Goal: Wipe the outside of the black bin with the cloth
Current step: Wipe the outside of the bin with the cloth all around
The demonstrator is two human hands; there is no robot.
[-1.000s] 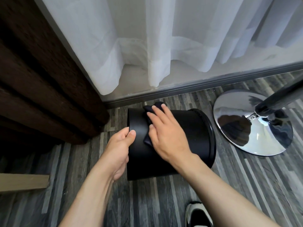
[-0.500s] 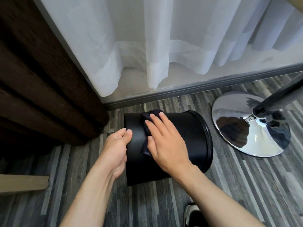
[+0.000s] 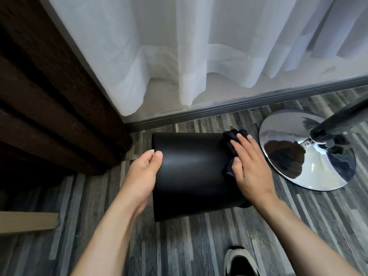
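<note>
The black bin [image 3: 191, 172] lies on its side on the striped grey floor, its base end to the left. My left hand [image 3: 142, 174] cups that base end, thumb resting on the curved wall. My right hand [image 3: 250, 166] lies flat on the bin's right end, pressing a dark cloth [image 3: 232, 144] against the wall. The cloth bunches out above and left of my fingers. The bin's rim is hidden under my right hand.
A chrome round stand base [image 3: 306, 154] with a dark pole [image 3: 342, 120] sits close to the right of the bin. A dark brown curtain [image 3: 49, 96] hangs at left, white sheers [image 3: 199, 46] behind. A cardboard piece [image 3: 27, 223] lies lower left; my shoe [image 3: 240, 260] is below.
My right hand has slid the cloth from the bin's left part to its right end. The left hand stays on the base end.
</note>
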